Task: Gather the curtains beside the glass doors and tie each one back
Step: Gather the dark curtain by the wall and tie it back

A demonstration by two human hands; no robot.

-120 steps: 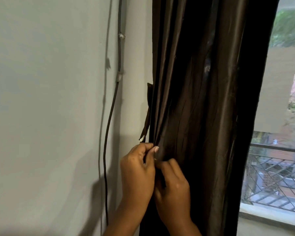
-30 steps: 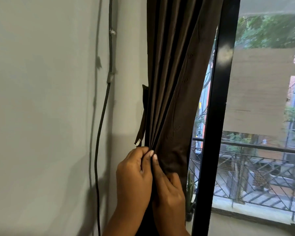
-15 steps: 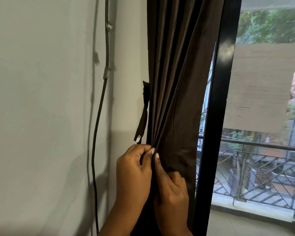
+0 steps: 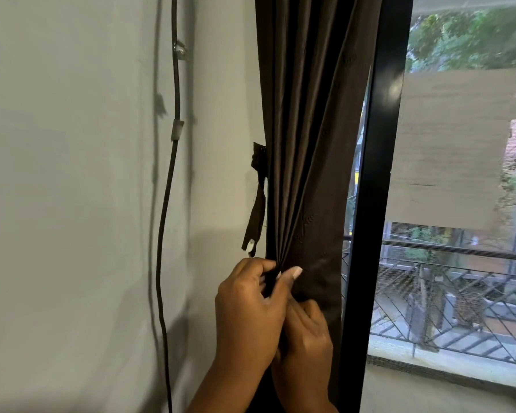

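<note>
A dark brown curtain (image 4: pixel 307 138) hangs gathered into narrow pleats between the wall and the black door frame (image 4: pixel 370 186). My left hand (image 4: pixel 248 311) pinches the bunched pleats at about waist height, thumb and fingers curled round the folds. Just below and to the right, my right hand (image 4: pixel 307 338) grips the same curtain, partly hidden behind the left hand. A brown fabric tie-back strap (image 4: pixel 255 210) dangles loose from the wall at the curtain's left edge, just above my left hand, not touched by either hand.
A dark cable (image 4: pixel 169 204) runs down the grey wall (image 4: pixel 72 174), held by clips. To the right is the glass door (image 4: pixel 459 204), with a balcony railing (image 4: pixel 459 293) and trees beyond it.
The curtain has been drawn from spread wide into a tight bundle, uncovering the door frame and glass. My left thumb has shifted over the pleats; my right hand sits lower behind the left.
</note>
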